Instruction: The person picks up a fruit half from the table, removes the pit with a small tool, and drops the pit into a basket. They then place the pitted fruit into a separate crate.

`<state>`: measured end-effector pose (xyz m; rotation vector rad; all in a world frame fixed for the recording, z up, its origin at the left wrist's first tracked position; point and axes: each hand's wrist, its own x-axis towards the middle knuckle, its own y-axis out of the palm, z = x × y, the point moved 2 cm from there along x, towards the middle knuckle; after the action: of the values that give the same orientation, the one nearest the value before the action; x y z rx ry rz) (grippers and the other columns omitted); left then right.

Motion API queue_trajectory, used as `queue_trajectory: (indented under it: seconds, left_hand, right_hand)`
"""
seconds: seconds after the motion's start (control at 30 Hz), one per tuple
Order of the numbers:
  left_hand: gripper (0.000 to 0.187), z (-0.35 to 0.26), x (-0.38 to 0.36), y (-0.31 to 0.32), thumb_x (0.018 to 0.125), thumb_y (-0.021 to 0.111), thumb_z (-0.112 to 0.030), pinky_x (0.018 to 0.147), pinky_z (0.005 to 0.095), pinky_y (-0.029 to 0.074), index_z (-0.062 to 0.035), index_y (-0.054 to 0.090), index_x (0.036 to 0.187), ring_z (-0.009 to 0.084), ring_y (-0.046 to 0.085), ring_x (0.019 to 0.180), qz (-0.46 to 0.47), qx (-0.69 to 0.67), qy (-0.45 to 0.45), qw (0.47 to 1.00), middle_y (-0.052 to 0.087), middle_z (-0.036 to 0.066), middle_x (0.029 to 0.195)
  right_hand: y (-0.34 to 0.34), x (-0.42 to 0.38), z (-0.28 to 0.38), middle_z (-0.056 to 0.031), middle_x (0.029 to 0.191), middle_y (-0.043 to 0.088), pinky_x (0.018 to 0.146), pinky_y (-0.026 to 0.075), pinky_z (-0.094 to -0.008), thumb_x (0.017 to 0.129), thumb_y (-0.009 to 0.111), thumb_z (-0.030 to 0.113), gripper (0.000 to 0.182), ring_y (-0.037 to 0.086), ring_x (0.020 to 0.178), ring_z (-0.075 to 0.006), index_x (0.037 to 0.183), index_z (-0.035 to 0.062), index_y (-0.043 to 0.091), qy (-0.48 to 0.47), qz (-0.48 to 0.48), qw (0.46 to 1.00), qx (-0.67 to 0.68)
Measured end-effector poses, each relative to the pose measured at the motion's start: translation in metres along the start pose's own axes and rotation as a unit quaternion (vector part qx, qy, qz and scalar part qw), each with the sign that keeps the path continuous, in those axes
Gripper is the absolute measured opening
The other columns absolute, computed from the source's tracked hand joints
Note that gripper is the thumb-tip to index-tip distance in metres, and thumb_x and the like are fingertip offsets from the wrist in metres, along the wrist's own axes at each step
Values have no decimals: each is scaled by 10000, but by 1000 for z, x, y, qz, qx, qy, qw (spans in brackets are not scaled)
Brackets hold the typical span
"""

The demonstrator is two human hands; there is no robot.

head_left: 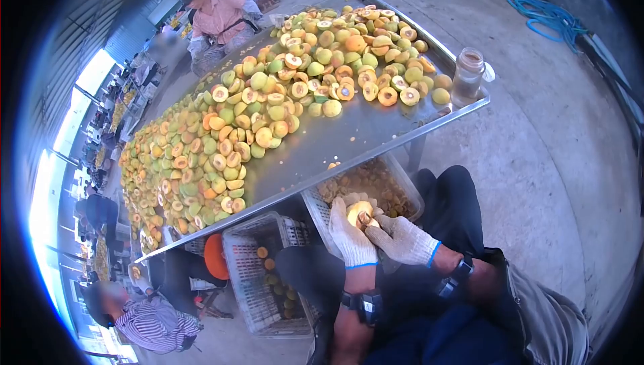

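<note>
My left hand, in a white knit glove with a blue cuff edge, is closed round a cut apricot with its brown centre facing up. My right hand, gloved alike, is closed too, its fingertips touching the apricot's centre. What the right fingers may hold is hidden. Both hands are over the near edge of a white plastic crate holding brownish pits or scraps. Above them, a metal table bears a big heap of halved and whole apricots.
A clear jar stands at the table's right corner. Another crate with several apricots sits left of my legs. One person in a striped shirt sits at lower left, another in pink across the table. A blue hose lies on the floor.
</note>
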<state>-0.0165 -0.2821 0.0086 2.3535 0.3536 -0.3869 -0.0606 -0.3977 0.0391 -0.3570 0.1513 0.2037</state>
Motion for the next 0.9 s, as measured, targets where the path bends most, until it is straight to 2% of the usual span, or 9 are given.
queue_trajectory:
  seconds: [0.07, 0.17, 0.33, 0.5, 0.57, 0.67, 0.73, 0.83, 0.9]
  left_hand:
    - [377, -3, 1, -1, 1050, 531, -340, 610, 379, 603, 9, 652, 977, 317, 693, 703, -25, 27, -6, 999, 687, 192, 890]
    - [429, -6, 1, -1, 1059, 479, -381, 635, 382, 579, 23, 607, 992, 296, 670, 730, -5, 84, 10, 996, 652, 190, 923]
    - [473, -13, -4, 7, 1063, 460, -388, 651, 373, 582, 43, 634, 972, 292, 674, 714, -9, 123, 37, 992, 671, 193, 888]
    - [481, -19, -13, 11, 1059, 458, -383, 694, 383, 584, 49, 652, 975, 281, 684, 739, 40, 122, 80, 989, 678, 188, 863]
    - [484, -22, -13, 16, 1054, 478, -396, 716, 389, 583, 48, 658, 983, 279, 688, 769, -9, 134, 51, 990, 678, 183, 863]
    - [483, -24, -18, 21, 1081, 502, -379, 674, 386, 612, 59, 684, 992, 275, 719, 762, -21, 162, 84, 983, 707, 175, 870]
    - [486, -22, -21, 22, 1082, 501, -383, 672, 384, 610, 60, 682, 995, 276, 719, 758, -1, 150, 100, 984, 708, 176, 874]
    - [495, -19, -21, 24, 1084, 495, -389, 663, 375, 605, 63, 680, 1002, 279, 718, 746, 35, 118, 120, 985, 713, 179, 882]
    - [502, -20, -22, 22, 1084, 489, -393, 656, 369, 600, 64, 681, 1005, 280, 716, 737, 53, 103, 124, 986, 716, 182, 886]
  right_hand:
    - [-1, -1, 1, -312, 893, 693, 740, 540, -518, 1061, 493, 353, 428, 690, 847, -489, 1168, -35, 638, 13, 15, 1000, 6]
    - [0, -2, 2, -305, 877, 695, 724, 538, -515, 1058, 504, 340, 415, 686, 829, -492, 1157, -40, 637, 53, 48, 996, 45]
    - [8, 2, -10, -310, 846, 681, 686, 524, -527, 1058, 513, 349, 420, 683, 808, -495, 1165, -40, 629, -33, 11, 999, -10]
    - [1, 1, 0, -307, 834, 677, 677, 514, -533, 1050, 530, 374, 430, 677, 790, -497, 1166, -29, 623, -26, 12, 999, -40]
    - [-5, 5, 1, -302, 830, 678, 675, 512, -533, 1047, 538, 383, 436, 675, 781, -498, 1167, -27, 622, -13, 15, 998, -66]
    - [-10, 9, -7, -294, 841, 685, 704, 522, -509, 1037, 551, 397, 450, 688, 797, -470, 1173, -25, 623, -38, 55, 997, -32]
    - [-10, 7, -12, -222, 775, 694, 654, 527, -448, 1060, 547, 394, 389, 694, 694, -382, 1231, 58, 639, -64, 60, 996, 13]
    - [-12, 4, -11, -210, 761, 690, 637, 525, -435, 1065, 540, 397, 388, 685, 659, -340, 1212, 56, 654, -59, 80, 995, 19]
    - [-20, -2, 4, -220, 828, 701, 712, 530, -435, 1063, 518, 366, 390, 699, 755, -347, 1155, 23, 680, -37, 90, 995, 17]
